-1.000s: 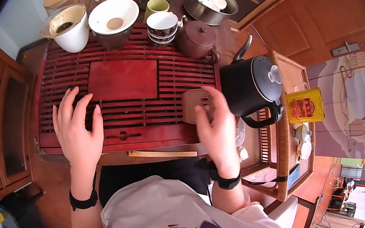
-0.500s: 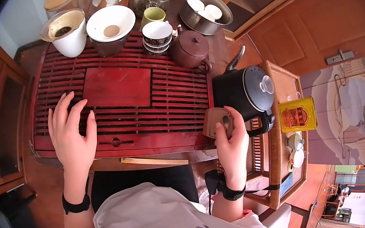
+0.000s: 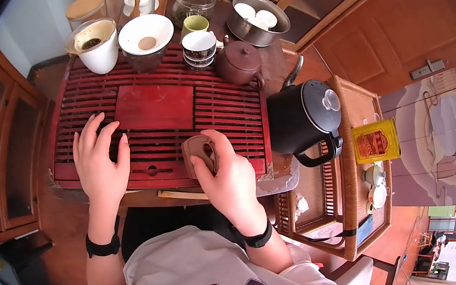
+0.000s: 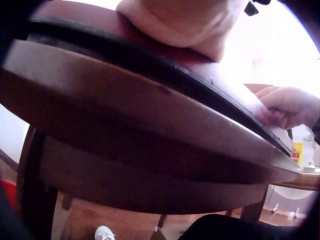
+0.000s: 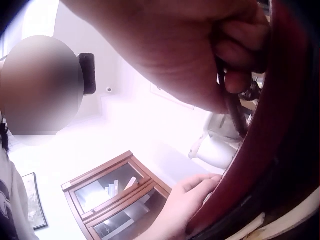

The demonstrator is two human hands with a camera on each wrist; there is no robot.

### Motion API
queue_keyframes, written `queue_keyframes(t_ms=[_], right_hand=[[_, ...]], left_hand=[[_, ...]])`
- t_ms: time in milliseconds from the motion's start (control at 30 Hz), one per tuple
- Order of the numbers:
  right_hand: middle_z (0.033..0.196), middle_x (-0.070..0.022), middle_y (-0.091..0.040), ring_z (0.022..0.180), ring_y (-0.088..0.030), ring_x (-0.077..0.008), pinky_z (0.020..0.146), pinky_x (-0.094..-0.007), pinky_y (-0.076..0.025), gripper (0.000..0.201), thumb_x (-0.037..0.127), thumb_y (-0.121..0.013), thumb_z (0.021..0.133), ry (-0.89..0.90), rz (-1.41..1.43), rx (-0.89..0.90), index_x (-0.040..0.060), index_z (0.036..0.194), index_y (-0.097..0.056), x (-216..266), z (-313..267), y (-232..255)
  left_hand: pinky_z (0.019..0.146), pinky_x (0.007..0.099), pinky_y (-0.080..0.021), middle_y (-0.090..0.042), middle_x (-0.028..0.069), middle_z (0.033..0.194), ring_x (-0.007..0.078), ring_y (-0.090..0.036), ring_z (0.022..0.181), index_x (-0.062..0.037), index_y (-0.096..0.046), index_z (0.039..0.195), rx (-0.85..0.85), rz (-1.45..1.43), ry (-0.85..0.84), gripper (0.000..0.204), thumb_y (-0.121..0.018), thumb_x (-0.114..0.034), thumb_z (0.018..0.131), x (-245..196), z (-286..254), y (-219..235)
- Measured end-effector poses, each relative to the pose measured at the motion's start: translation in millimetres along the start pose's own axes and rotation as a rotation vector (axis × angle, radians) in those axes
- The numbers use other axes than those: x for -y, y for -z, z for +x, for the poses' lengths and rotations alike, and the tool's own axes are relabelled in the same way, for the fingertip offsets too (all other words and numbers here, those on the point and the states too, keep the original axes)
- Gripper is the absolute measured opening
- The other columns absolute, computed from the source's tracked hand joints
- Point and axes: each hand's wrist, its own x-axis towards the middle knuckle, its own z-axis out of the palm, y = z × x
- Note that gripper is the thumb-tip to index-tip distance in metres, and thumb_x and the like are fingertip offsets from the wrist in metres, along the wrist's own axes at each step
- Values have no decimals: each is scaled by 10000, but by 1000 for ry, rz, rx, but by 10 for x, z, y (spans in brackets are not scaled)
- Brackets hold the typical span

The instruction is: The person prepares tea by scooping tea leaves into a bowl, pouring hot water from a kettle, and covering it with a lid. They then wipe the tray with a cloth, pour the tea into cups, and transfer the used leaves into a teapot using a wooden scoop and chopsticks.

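My right hand (image 3: 227, 181) pinches a brown, folded cloth-like pad (image 3: 191, 154) between thumb and fingers, at the front part of the dark red slatted tea tray (image 3: 156, 106). In the right wrist view the pad's dark edge (image 5: 235, 112) shows below the curled fingers, against the tray. My left hand (image 3: 101, 165) lies over the tray's front left, fingers spread and slightly bent, holding nothing. Its wrist view shows mostly the tray's side (image 4: 150, 75) and the underside of the table.
Along the tray's back stand a white filter cup (image 3: 98, 55), a white strainer bowl (image 3: 147, 36), stacked cups (image 3: 199, 45) and a brown teapot (image 3: 239, 63). At its right is a black kettle (image 3: 303, 118), beside a wicker cart (image 3: 345, 183) with a yellow tin (image 3: 376, 141).
My right hand carried the brown pad rightward to the tray's right front corner, then back left to the front middle. The left hand stays at the tray's front left.
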Motion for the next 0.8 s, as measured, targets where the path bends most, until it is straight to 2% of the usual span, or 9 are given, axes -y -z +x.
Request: queue_keyframes(t_ms=[100,167,233,300,467,500,600,633,800], right_hand=[[766,-157,-692,663,-681,-362,596,-444,-539,430,205,-685,865,-3,-13,-92,105,1259,-545,-157,28,112],[811,-159,-705,706,-697,-364,613,-443,-545,414,200,-684,869,-160,-40,-117,106,1252,-556,-276,17,306],[862,-181,-708,740,-698,-376,629,-443,-549,412,187,-674,875,-67,-167,-303,97,1257,-548,-501,-35,429],[897,-197,-708,769,-698,-385,645,-445,-551,400,172,-656,886,-163,-198,-288,88,1259,-540,-610,-125,583],[892,-189,-712,770,-697,-382,660,-446,-554,394,154,-642,892,-163,-206,-316,88,1266,-540,-481,-280,525],[886,-180,-713,766,-699,-372,663,-442,-555,399,159,-643,890,-61,-191,-375,89,1270,-543,-442,-262,446],[879,-168,-713,758,-698,-364,662,-442,-554,388,174,-639,893,-95,-181,-225,83,1259,-550,-270,-174,311],[825,-176,-704,717,-691,-373,631,-459,-550,388,193,-639,893,-35,-157,-229,81,1253,-548,-230,-127,233],[719,-197,-671,640,-671,-386,572,-473,-540,423,205,-647,878,220,-134,-146,84,1265,-526,78,7,-171]], left_hand=[[1136,506,-325,-587,88,1317,293,-520,1282,-91,-658,1124,6,0,11,248,-659,-163,886,-4,-1,10],[1136,504,-326,-587,88,1316,293,-520,1281,-92,-658,1124,-1,-5,10,249,-660,-168,887,-7,-4,14],[1134,503,-330,-588,90,1311,293,-520,1279,-92,-658,1127,-4,-3,11,254,-661,-176,887,-5,-9,5],[1133,498,-331,-587,88,1310,289,-521,1277,-92,-656,1132,-26,-6,2,265,-665,-184,883,-1,-20,-5],[1128,496,-330,-593,89,1291,289,-528,1254,-94,-657,1127,-50,0,3,277,-669,-200,872,6,-33,-12],[1126,497,-330,-593,91,1287,293,-530,1247,-93,-658,1122,-55,-1,0,276,-670,-202,869,6,-33,-9],[1120,513,-328,-595,100,1275,293,-521,1258,-88,-665,1102,-68,-12,-16,259,-658,-208,872,20,-41,-24],[1116,525,-328,-599,104,1264,290,-519,1263,-85,-668,1092,-75,-18,-22,254,-655,-214,874,19,-40,-16],[1121,513,-323,-600,104,1266,285,-520,1263,-66,-608,1213,-69,-34,-5,377,-655,-205,865,31,-51,-15]])
